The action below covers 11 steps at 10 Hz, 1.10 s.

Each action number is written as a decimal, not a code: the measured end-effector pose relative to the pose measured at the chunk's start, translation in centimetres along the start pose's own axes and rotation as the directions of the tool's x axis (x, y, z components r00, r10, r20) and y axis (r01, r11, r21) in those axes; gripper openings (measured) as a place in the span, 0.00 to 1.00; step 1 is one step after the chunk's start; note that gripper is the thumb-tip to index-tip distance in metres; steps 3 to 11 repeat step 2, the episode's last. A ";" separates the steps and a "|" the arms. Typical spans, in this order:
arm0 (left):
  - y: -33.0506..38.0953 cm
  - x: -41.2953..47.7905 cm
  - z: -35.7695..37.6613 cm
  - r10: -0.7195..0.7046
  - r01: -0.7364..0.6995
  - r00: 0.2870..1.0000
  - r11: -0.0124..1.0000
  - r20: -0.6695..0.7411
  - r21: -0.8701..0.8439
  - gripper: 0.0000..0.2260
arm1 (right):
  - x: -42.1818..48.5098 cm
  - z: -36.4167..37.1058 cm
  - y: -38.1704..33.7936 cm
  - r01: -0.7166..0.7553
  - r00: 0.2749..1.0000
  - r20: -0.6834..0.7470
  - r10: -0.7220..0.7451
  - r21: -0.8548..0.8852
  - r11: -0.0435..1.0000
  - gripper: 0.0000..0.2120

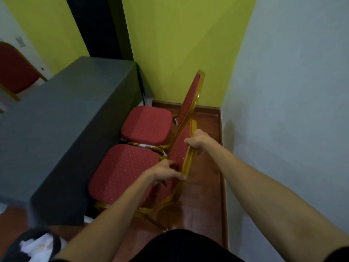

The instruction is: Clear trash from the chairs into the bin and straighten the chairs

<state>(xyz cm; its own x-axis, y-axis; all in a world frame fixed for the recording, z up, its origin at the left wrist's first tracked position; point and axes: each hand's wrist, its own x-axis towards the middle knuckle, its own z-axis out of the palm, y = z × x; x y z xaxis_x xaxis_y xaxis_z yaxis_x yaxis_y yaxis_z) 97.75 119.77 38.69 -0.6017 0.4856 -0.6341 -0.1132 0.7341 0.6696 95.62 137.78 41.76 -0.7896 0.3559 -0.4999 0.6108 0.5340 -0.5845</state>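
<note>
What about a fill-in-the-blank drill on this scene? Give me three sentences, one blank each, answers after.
1. Both hands, left hand and right hand, grip the near chair by its ____.
2. The two chairs' seats face the ____-covered table.
3. The bin at lower left holds crumpled ____ trash.

Answers: backrest; grey; white

This looks like a function or meeting room: padded red banquet chairs [136,163] with gold metal frames stand in a row beside a long table [62,118] draped in dark grey cloth, on a wooden floor [204,195], between plain green and white walls [170,44].
</note>
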 end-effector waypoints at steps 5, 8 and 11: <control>8.7 -1.9 -10.5 0.226 -0.192 0.929 0.972 -0.293 0.138 0.28 | -1.5 -5.4 -6.4 0.159 0.959 -0.215 -0.184 -0.128 0.979 0.20; 8.7 -1.9 -10.5 0.226 -0.192 0.929 0.972 -0.293 0.138 0.28 | -1.5 -5.4 -6.4 0.159 0.959 -0.215 -0.184 -0.128 0.979 0.20; 8.7 -1.9 -10.5 0.226 -0.192 0.929 0.972 -0.293 0.138 0.28 | -1.5 -5.4 -6.4 0.159 0.959 -0.215 -0.184 -0.128 0.979 0.20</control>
